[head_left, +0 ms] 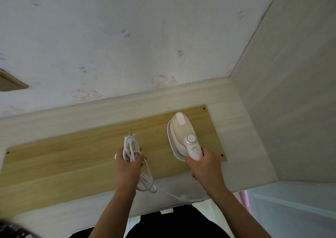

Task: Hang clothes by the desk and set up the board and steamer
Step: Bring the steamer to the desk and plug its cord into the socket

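Note:
A yellowish wooden board lies flat on the pale desk. A white and cream handheld steamer rests on the board's right end, nose pointing away from me. My right hand grips its handle from behind. My left hand holds the coiled white power cord over the board's middle, with the plug sticking out beyond the fingers. The rest of the cord loops down past the desk's front edge to the steamer.
A wall with faint pink cartoon prints stands behind the desk. A pale wooden side panel closes the right side. A wooden shelf corner juts in at far left. Dark clothing shows below the desk edge.

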